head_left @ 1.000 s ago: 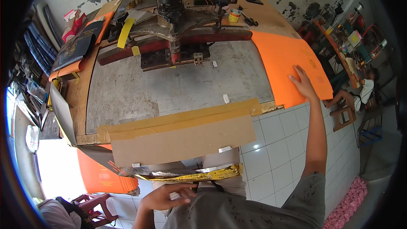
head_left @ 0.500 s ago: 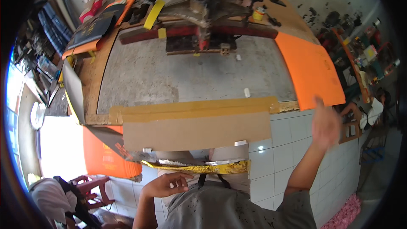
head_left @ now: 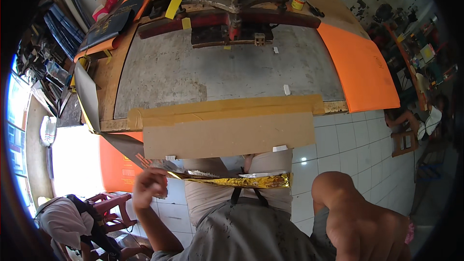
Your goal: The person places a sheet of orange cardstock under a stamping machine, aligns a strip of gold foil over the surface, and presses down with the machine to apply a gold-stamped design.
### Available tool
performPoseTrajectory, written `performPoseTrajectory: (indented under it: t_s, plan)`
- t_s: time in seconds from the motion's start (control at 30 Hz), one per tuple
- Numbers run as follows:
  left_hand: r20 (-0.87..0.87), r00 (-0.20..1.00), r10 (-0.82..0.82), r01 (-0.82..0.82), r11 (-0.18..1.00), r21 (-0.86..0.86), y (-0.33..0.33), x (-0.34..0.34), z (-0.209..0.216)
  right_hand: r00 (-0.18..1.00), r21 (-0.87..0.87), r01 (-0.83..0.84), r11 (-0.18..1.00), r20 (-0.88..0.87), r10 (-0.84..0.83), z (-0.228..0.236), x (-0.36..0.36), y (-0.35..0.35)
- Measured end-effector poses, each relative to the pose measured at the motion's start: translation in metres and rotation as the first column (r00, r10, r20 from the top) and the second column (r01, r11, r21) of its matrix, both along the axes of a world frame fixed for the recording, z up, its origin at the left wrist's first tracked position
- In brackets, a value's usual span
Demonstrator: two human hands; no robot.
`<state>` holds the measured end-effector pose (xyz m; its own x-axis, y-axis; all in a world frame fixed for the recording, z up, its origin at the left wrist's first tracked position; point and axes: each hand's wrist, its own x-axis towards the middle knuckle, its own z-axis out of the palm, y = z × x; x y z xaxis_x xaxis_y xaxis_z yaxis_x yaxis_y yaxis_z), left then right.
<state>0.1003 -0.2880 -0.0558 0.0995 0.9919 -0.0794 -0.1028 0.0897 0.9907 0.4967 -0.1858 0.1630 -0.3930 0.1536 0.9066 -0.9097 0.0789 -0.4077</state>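
Observation:
My left hand (head_left: 151,187) is at the lower left with its fingers loosely bent and apart. It is just in front of a stack of orange printed sheets (head_left: 113,162), near the end of the gold foil strip (head_left: 256,181) hanging across my lap; no held thing shows in it. My right hand (head_left: 369,232) is large and close at the lower right, its arm folded. Its back and knuckles show, while its fingers run out of the picture. Ahead, a brown cardboard flap (head_left: 227,134) is taped along the table's front edge.
A metal press (head_left: 234,19) with a red crossbar stands over the grey tabletop (head_left: 159,72). Orange sheets (head_left: 360,67) lie on the table's right side. A dark printed sheet (head_left: 112,25) rests far left. Two other people (head_left: 67,224), (head_left: 427,121) sit at the sides.
My right hand has come back from beside the right-hand orange sheets, toward me at the lower right. My left hand has moved left and slightly up from my lap.

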Motion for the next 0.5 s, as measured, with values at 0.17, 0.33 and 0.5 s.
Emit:
performPoseTrajectory:
  t_s: [0.17, 0.33, 0.5]
  plan:
    - [-0.11, 0.549, 0.828, -0.8, 0.559, 0.216, -0.004, -0.083, -0.075, 0.998, 0.03, -0.055, 0.998, 0.003, 0.055, -0.004, -0.007, 0.006]
    - [-0.399, 0.287, 0.871, -0.865, 0.415, 0.281, -0.046, -0.169, -0.228, 0.991, 0.116, -0.107, 0.987, -0.063, 0.115, -0.002, -0.01, 0.006]
    - [-0.937, 0.05, 0.345, -0.77, 0.61, 0.184, -0.071, -0.163, -0.34, 0.999, 0.067, -0.036, 0.997, -0.007, 0.036, -0.003, -0.009, 0.005]
